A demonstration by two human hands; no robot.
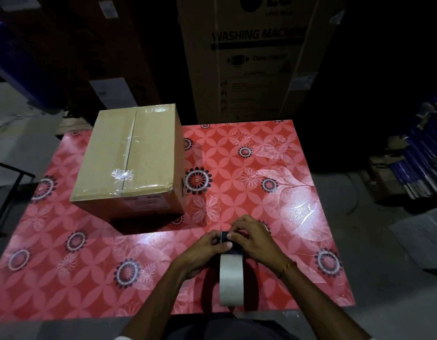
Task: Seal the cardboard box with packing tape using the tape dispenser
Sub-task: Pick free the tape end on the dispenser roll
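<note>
A brown cardboard box [131,158] stands on the left half of the table, flaps closed, with clear tape along its centre seam. Near the table's front edge, to the right of the box, both hands hold a dark tape dispenser [228,239] carrying a pale tape roll [231,280]. My left hand [205,251] grips the dispenser's front from the left. My right hand [251,239] closes over it from the right, fingertips pinching at its front end. The dispenser's body is mostly hidden by the fingers.
The table wears a red flowered cloth [274,182]. A tall washing-machine carton [251,57] stands behind the table. More dark cartons are at the back left, and stacked flat items [413,163] lie on the floor to the right.
</note>
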